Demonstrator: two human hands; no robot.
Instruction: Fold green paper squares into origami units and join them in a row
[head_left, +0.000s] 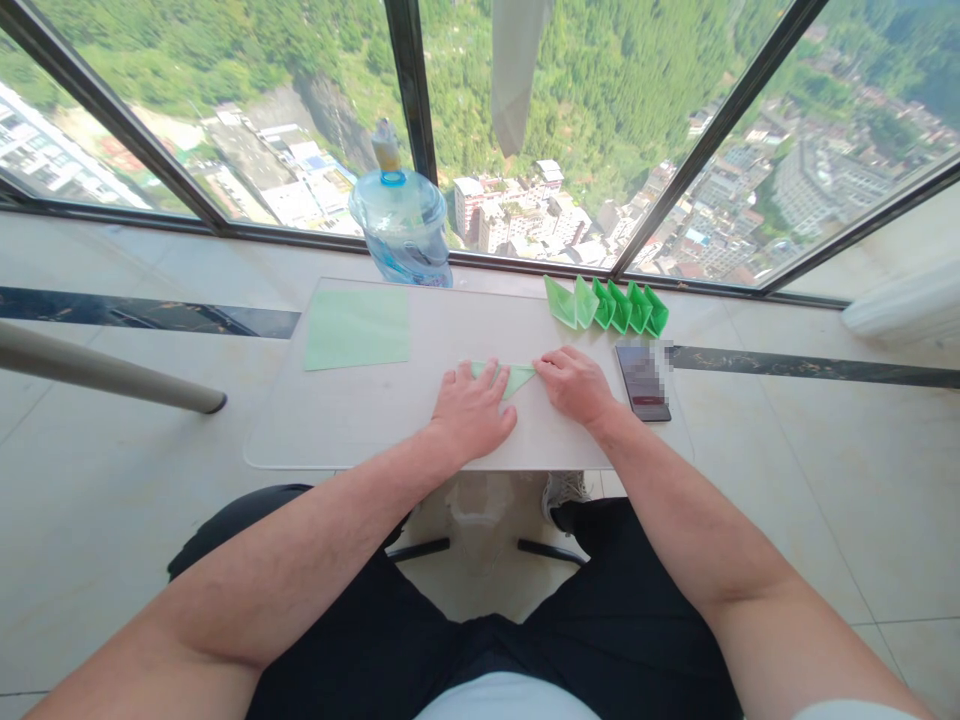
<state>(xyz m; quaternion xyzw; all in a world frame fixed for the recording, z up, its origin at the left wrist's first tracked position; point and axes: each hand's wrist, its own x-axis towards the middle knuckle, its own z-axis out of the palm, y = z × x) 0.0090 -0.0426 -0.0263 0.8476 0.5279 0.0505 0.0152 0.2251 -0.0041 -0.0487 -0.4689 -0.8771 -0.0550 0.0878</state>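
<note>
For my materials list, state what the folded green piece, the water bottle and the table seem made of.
Folded green piece: likely matte paper, from its thin look and straight edge. Water bottle: probably glossy plastic; see-through with blue tint. Table: smooth, pale top, perhaps laminate or plastic; no grain shows.

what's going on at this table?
A person is working a small, folded piece of pale green paper on the table. The left hand lies spread over it; the right hand, fingers curled, is at its right tip. A flat green sheet lies at the far left, folded green shapes stand lined up at the far right, and a phone lies nearer.
</note>
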